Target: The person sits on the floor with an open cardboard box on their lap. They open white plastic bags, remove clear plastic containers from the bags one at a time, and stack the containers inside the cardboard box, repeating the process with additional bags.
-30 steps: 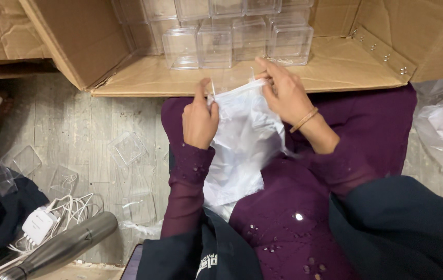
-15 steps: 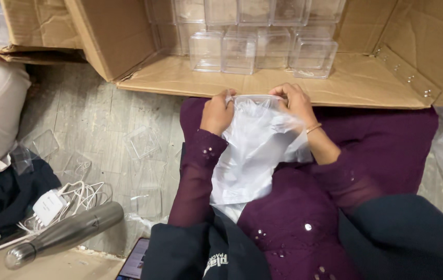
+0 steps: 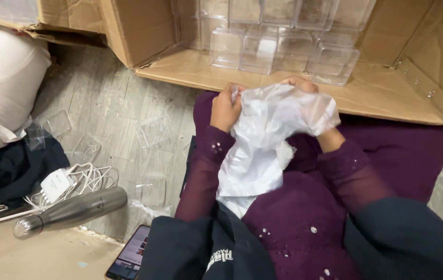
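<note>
A white translucent plastic bag [image 3: 265, 140] lies over my lap on purple cloth. My left hand [image 3: 225, 108] grips its top edge on the left side. My right hand [image 3: 300, 84] is mostly hidden under the bunched top of the bag; only the fingertips and the wrist show, and it appears to hold the bag from inside or behind. Just beyond my hands, several clear plastic boxes [image 3: 330, 63] stand in an open cardboard carton [image 3: 190, 70].
Clear plastic lids [image 3: 152, 130] lie scattered on the grey floor at left. A steel bottle [image 3: 71, 211] lies near a white charger with cable [image 3: 58, 184]. A phone [image 3: 128, 255] rests at the bottom edge. White bags [image 3: 3, 78] sit at far left.
The bag's top has been bunched up and pulled over my right hand, which showed clearly before. Both hands stay at the bag's upper edge; the camera view shifted slightly.
</note>
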`<state>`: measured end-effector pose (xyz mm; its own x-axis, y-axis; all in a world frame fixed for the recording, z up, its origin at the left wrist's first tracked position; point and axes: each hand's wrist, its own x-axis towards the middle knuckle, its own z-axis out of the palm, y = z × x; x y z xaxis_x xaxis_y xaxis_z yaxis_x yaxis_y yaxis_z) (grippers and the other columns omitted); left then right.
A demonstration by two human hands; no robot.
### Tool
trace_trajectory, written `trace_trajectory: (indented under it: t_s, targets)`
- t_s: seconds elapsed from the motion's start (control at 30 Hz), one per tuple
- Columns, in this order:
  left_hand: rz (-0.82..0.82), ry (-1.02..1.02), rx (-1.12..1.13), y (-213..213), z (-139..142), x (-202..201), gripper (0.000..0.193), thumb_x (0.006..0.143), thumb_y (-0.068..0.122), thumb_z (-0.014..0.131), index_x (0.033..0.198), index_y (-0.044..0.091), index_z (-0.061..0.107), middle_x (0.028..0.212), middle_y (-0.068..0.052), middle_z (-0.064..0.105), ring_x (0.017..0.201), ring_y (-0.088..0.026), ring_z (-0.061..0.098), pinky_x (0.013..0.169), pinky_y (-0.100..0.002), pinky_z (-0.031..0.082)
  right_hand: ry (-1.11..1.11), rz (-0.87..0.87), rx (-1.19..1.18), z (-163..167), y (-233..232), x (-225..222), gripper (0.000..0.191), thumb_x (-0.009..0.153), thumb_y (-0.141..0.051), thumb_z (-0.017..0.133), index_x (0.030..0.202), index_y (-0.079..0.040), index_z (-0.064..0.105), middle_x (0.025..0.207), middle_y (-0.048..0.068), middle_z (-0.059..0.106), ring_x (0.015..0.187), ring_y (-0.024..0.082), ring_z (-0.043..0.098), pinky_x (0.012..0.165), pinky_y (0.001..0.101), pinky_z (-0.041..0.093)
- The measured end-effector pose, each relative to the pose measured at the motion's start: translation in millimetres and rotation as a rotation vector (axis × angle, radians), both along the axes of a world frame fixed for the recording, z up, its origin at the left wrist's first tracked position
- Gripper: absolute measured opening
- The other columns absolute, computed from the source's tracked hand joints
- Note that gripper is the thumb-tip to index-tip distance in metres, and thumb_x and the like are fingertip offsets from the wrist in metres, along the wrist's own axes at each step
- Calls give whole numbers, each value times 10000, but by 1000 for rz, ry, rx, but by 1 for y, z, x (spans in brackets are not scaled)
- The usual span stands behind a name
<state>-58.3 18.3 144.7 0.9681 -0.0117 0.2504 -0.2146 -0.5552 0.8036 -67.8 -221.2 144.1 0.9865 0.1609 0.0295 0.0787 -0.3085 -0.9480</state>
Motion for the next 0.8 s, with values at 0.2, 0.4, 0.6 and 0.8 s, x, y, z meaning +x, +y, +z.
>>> trace_trajectory:
  t_s: [0.2, 0.4, 0.6, 0.8]
  targets:
    - [-72, -107, -52, -16, 36, 14, 128, 990, 151, 654, 1091, 74, 671, 987, -193, 738, 972, -412, 687, 788, -444, 543, 326, 404, 861, 53, -3, -3, 341, 1003, -321, 616, 1143, -30, 728, 1156, 94, 740, 1030, 176, 680, 924, 328, 552]
    - [-376, -12, -143, -47, 53, 26, 235, 965, 199, 712, 1155, 62, 692, 941, -134, 763, 873, -267, 736, 774, -363, 575, 265, 203, 282, 46, -8, -66, 339, 1069, -286, 587, 1159, -11, 763, 1007, 67, 688, 944, 155, 606, 850, 308, 504]
    - [-446, 103, -307, -61, 36, 32, 323, 1032, 245, 670, 1260, 17, 668, 990, -60, 748, 900, -118, 710, 840, -301, 558, -329, -698, 968, -25, -190, -189, 422, 1152, -363, 537, 1374, -8, 590, 1343, 102, 639, 1201, 230, 631, 1074, 368, 531]
    - [-619, 232, -366, -71, 30, 23, 343, 1095, 262, 587, 1305, -3, 644, 987, -72, 773, 937, -97, 673, 900, -266, 527, -537, -1837, 385, -132, -337, -312, 577, 1021, -460, 622, 1219, 81, 654, 1250, 184, 715, 1171, 300, 657, 1069, 454, 563]
